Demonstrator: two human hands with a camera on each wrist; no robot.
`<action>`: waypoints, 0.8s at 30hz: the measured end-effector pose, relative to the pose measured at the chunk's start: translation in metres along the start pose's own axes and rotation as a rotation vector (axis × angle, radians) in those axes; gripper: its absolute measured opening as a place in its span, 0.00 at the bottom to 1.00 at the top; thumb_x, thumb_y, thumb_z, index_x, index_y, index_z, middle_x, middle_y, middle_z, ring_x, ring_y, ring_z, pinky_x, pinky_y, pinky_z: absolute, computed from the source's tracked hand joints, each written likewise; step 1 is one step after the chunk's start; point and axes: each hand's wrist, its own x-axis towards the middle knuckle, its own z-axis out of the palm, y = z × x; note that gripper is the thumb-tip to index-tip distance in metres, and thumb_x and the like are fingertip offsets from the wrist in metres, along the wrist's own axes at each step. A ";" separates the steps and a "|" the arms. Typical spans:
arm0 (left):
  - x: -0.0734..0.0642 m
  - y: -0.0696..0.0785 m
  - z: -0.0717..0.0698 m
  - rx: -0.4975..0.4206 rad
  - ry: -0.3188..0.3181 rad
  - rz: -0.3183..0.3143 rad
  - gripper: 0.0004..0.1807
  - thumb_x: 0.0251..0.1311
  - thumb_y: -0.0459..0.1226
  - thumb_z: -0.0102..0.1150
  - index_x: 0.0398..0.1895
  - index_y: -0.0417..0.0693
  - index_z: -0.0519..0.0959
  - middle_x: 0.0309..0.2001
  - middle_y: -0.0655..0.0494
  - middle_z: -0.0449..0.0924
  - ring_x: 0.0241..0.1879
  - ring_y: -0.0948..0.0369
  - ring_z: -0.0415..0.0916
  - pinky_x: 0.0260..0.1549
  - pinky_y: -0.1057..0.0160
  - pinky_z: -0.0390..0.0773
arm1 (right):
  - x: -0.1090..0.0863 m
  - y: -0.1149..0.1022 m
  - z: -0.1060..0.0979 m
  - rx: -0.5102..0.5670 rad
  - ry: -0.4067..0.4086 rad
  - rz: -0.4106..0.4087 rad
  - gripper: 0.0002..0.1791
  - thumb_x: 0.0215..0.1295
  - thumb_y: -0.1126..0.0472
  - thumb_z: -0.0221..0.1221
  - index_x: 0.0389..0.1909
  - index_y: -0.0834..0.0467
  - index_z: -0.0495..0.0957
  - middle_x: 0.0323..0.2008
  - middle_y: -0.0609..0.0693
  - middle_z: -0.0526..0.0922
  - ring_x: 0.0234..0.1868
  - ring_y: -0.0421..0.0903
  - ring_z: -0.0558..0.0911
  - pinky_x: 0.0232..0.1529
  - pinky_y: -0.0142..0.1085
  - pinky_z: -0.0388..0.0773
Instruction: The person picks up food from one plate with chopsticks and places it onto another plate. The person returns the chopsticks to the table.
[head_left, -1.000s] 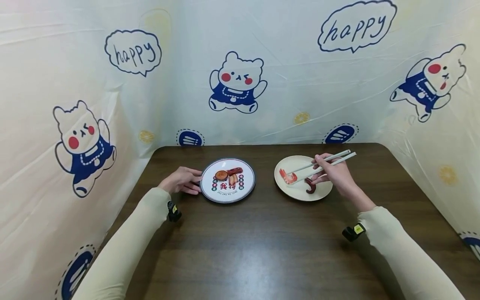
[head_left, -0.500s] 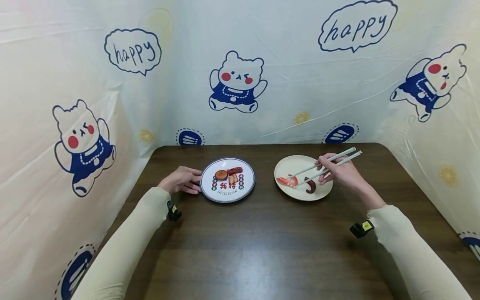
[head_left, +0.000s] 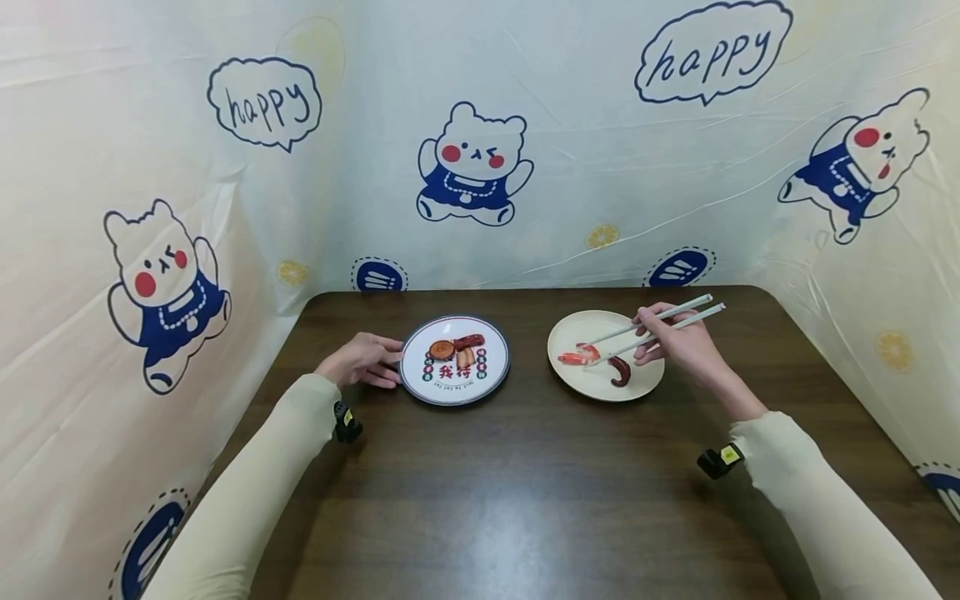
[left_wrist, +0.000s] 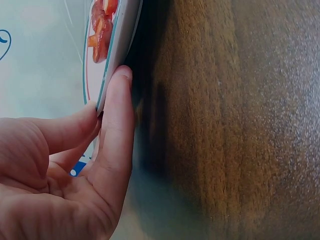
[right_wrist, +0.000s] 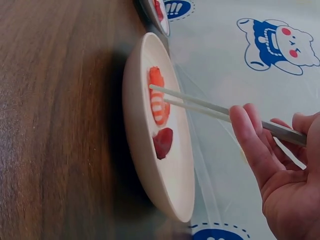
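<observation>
My right hand (head_left: 681, 343) holds a pair of pale chopsticks (head_left: 693, 312) over a cream plate (head_left: 562, 381). Their tips lie against an orange-and-white shrimp (right_wrist: 157, 102) on the plate's left part. Beside the shrimp is a dark red-brown curled piece, like a tentacle (head_left: 621, 372). To the left, my left hand (head_left: 363, 360) pinches the edge of a white blue-rimmed plate (head_left: 450, 398), thumb at the rim and fingers underneath. That plate bears a round brown slice (head_left: 442, 350), a reddish scored piece (head_left: 469, 342) and a pale layered piece (head_left: 466, 358).
Both plates stand toward the back of a dark wooden table (head_left: 480, 500), with a gap between them. A pale printed curtain (head_left: 570, 192) with cartoon bears rises behind the table and along its sides.
The shrimp, tilted between the chopstick tips a second ago, now lies flatter on the cream plate. My right hand has shifted slightly right. My left hand keeps its place.
</observation>
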 end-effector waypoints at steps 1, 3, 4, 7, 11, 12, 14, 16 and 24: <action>0.000 0.000 0.000 0.001 0.000 0.001 0.30 0.79 0.35 0.56 0.80 0.40 0.65 0.46 0.40 0.83 0.33 0.54 0.88 0.41 0.55 0.90 | 0.001 0.001 0.001 -0.012 0.001 0.005 0.17 0.81 0.52 0.58 0.45 0.65 0.81 0.38 0.62 0.81 0.26 0.50 0.89 0.32 0.47 0.90; 0.001 0.000 0.000 0.000 -0.003 -0.001 0.30 0.79 0.35 0.57 0.80 0.40 0.65 0.46 0.40 0.83 0.33 0.54 0.88 0.41 0.55 0.90 | 0.002 0.002 0.003 -0.030 0.009 0.013 0.18 0.81 0.52 0.58 0.45 0.65 0.80 0.38 0.62 0.81 0.27 0.50 0.89 0.32 0.48 0.90; 0.001 0.000 0.000 0.001 -0.006 -0.002 0.30 0.79 0.35 0.57 0.80 0.40 0.64 0.45 0.40 0.83 0.33 0.54 0.88 0.41 0.55 0.90 | 0.002 0.003 0.003 -0.032 0.015 0.017 0.18 0.81 0.52 0.58 0.45 0.66 0.80 0.38 0.62 0.81 0.27 0.50 0.89 0.31 0.48 0.90; 0.001 0.000 0.001 0.001 -0.011 -0.003 0.30 0.79 0.35 0.56 0.80 0.40 0.64 0.45 0.40 0.83 0.34 0.53 0.88 0.41 0.55 0.90 | 0.004 0.002 0.005 -0.039 0.023 0.018 0.19 0.81 0.52 0.58 0.45 0.68 0.79 0.37 0.63 0.80 0.26 0.50 0.89 0.31 0.48 0.90; 0.000 0.001 0.000 0.006 -0.003 0.002 0.30 0.79 0.34 0.57 0.80 0.40 0.64 0.47 0.40 0.83 0.33 0.53 0.88 0.41 0.55 0.90 | 0.006 -0.001 0.006 -0.059 0.035 0.014 0.19 0.82 0.52 0.57 0.44 0.67 0.80 0.37 0.65 0.80 0.26 0.49 0.89 0.31 0.47 0.90; 0.001 0.001 0.000 0.005 0.000 0.004 0.30 0.79 0.34 0.57 0.80 0.40 0.65 0.47 0.40 0.83 0.33 0.53 0.88 0.41 0.55 0.90 | 0.007 -0.002 0.006 -0.071 0.033 0.010 0.18 0.82 0.53 0.57 0.44 0.67 0.80 0.37 0.65 0.80 0.26 0.49 0.89 0.31 0.46 0.90; 0.001 0.002 -0.001 0.005 0.004 0.005 0.30 0.78 0.34 0.57 0.80 0.41 0.65 0.48 0.40 0.83 0.33 0.53 0.88 0.41 0.55 0.90 | 0.009 -0.004 0.007 -0.081 0.035 0.009 0.18 0.82 0.52 0.57 0.43 0.66 0.81 0.36 0.65 0.81 0.25 0.49 0.89 0.30 0.46 0.90; 0.001 0.003 -0.002 0.005 0.005 0.006 0.30 0.78 0.34 0.57 0.80 0.41 0.65 0.48 0.39 0.84 0.33 0.53 0.88 0.41 0.55 0.90 | 0.011 -0.006 0.008 -0.094 0.029 0.006 0.18 0.82 0.52 0.57 0.42 0.65 0.81 0.35 0.65 0.81 0.25 0.49 0.89 0.30 0.46 0.90; 0.002 0.000 -0.002 0.003 0.000 0.005 0.30 0.79 0.35 0.57 0.80 0.41 0.65 0.45 0.40 0.84 0.33 0.54 0.88 0.41 0.55 0.90 | 0.017 -0.009 0.011 -0.123 0.004 0.009 0.21 0.81 0.51 0.58 0.42 0.68 0.78 0.30 0.59 0.85 0.24 0.50 0.89 0.31 0.45 0.90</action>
